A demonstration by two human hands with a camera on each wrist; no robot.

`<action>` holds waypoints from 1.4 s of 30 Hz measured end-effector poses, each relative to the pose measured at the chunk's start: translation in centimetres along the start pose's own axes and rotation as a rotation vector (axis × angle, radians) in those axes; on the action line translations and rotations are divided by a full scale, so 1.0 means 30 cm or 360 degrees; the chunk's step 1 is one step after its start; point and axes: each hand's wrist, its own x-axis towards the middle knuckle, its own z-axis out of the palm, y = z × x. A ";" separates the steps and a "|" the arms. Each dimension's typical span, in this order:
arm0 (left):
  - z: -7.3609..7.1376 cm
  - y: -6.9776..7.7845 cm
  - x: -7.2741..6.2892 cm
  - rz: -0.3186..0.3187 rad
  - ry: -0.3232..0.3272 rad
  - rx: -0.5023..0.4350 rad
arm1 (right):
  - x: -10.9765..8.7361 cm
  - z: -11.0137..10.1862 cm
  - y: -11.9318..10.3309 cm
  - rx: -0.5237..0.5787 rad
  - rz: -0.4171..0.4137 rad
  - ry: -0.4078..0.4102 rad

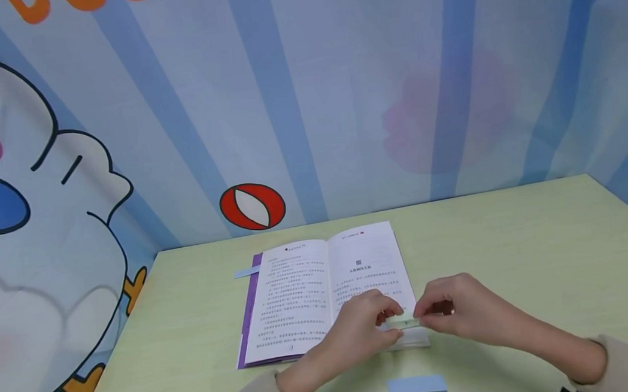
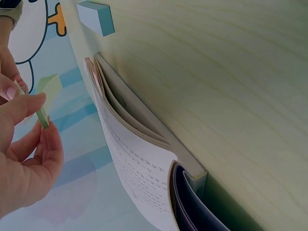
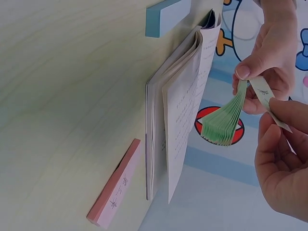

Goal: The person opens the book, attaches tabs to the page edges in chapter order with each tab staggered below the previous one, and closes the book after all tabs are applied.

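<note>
Two hands are counted, both above the near part of the right page of one open book (image 1: 299, 299). Left hand (image 1: 354, 322): thumb and fingers closed in a pinch on one end of one green note pad (image 3: 222, 119), its sheets fanned at the free end. Right hand (image 1: 463, 308): thumb and forefinger almost together, gripping one end of one written strip (image 3: 262, 92); the strip's other end is at the left fingers. One blue pad (image 1: 417, 386) lies just off the book's near edge. One pink pad (image 3: 115, 185), written on, lies near the book's right near corner. One blue tab (image 1: 247, 272) projects from the book's left edge. The table (image 1: 511, 250) extends around the book.
</note>
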 end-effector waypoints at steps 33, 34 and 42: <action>0.078 -0.040 -0.084 0.0121 -0.0221 0.0265 | 0.010 -0.054 0.010 0.0364 0.0488 -0.0002; 0.079 -0.039 -0.084 0.0117 -0.0227 0.0271 | 0.012 -0.054 0.012 0.0378 0.0519 -0.0004; 0.069 -0.032 -0.086 0.0156 -0.0261 0.0306 | 0.039 -0.065 0.049 0.0263 0.0592 0.0047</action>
